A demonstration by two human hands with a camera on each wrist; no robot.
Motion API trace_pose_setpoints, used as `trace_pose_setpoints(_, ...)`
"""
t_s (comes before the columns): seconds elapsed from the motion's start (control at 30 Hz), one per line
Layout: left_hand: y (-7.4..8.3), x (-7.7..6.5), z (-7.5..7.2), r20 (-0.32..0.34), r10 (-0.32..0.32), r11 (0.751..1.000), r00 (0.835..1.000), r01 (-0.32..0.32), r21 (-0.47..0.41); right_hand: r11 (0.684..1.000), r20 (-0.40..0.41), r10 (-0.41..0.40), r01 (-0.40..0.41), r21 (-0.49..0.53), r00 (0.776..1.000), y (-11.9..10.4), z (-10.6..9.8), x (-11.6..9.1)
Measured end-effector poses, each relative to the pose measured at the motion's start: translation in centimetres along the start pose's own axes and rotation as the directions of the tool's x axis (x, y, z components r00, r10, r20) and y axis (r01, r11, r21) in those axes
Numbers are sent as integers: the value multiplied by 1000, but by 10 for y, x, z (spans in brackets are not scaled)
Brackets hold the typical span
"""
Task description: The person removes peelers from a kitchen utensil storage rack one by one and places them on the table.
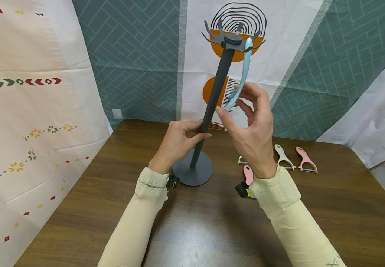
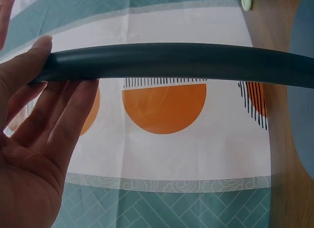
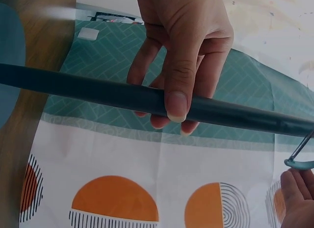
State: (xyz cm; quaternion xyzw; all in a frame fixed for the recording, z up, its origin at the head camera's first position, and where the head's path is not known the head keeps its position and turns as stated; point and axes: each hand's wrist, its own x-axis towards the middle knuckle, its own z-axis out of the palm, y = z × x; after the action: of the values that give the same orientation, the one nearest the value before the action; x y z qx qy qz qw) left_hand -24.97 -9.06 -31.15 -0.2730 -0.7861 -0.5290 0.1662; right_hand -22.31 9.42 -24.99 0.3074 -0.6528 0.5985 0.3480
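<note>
A dark grey stand [image 1: 217, 85] with a ring of upturned hooks at its top leans slightly right in the head view. My left hand [image 1: 179, 142] grips its pole at mid-height, thumb in front; the left wrist view shows these fingers on the pole [image 2: 162, 61]. From one hook hangs a light blue peeler [image 1: 245, 70], handle end up. My right hand [image 1: 257, 122] holds this peeler by its lower, bladed end, thumb near the pole. The peeler's head [image 3: 300, 164] and my right fingertips show at the right wrist view's edge.
The stand's round base [image 1: 193, 174] is on the brown wooden table [image 1: 192, 226]. Right of it lie a white peeler [image 1: 280, 154], a pink peeler [image 1: 305, 159], another pink one [image 1: 248, 174] and a pale green one [image 1: 241, 160], partly behind my right arm. A patterned cloth [image 1: 135, 74] hangs behind.
</note>
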Motion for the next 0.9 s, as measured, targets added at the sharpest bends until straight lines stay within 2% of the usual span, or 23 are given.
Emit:
trace_pose_setpoints(0.37, 0, 0, 0, 4, -4, 1000, 1000, 4, 6, 1000, -24, 8, -8, 24, 1000, -4, 2, 2)
trace_pose_setpoints(0.67, 2, 0, 0, 1, -18, 1000, 1000, 18, -10, 1000, -46, -10, 11, 24, 999, -9, 1, 5)
trace_pose_setpoints(0.9, 2, -1, 0, 7, -17, 1000, 1000, 17, 10, 1000, -60, -21, 22, 12, 998, -10, -2, 7)
